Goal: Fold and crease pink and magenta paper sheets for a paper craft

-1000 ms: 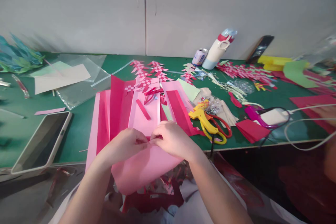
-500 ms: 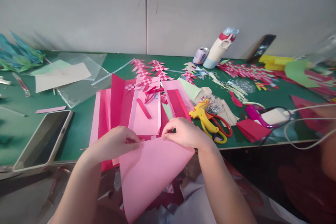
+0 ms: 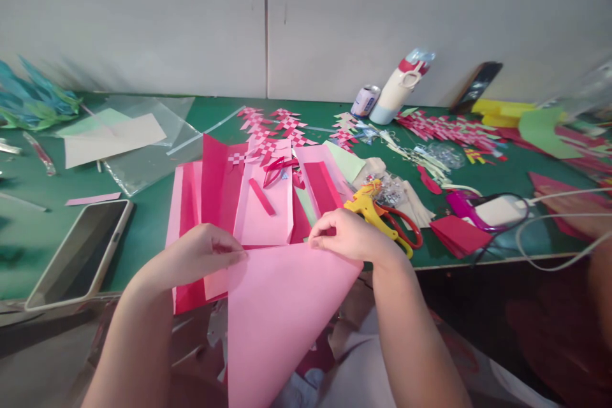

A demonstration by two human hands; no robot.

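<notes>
A sheet of light pink paper point(image 3: 287, 312) hangs over the table's front edge, its top edge pinched by both hands. My left hand point(image 3: 217, 248) grips its upper left corner, fingers closed. My right hand point(image 3: 337, 236) pinches the same edge further right, thumb against fingertips. Behind the sheet lie folded dark pink papers point(image 3: 222, 188) and a light pink folded piece point(image 3: 262, 223) with a narrow red strip point(image 3: 261, 197) on it. Scissors with yellow and red handles point(image 3: 399, 229) lie just beyond my right hand.
On the green table point(image 3: 157, 229), a phone point(image 3: 79, 255) lies at the left. Woven pink paper pieces point(image 3: 268, 140), a leaning bottle point(image 3: 396, 95), a can point(image 3: 366, 102) and white cables point(image 3: 521, 236) are further back and right. Another person's hand point(image 3: 574, 210) touches red paper at the right.
My hands have moved apart, the left one to the left and the right one to the right. The pink sheet's top edge is straighter. The other person's hand has come into view over the red paper.
</notes>
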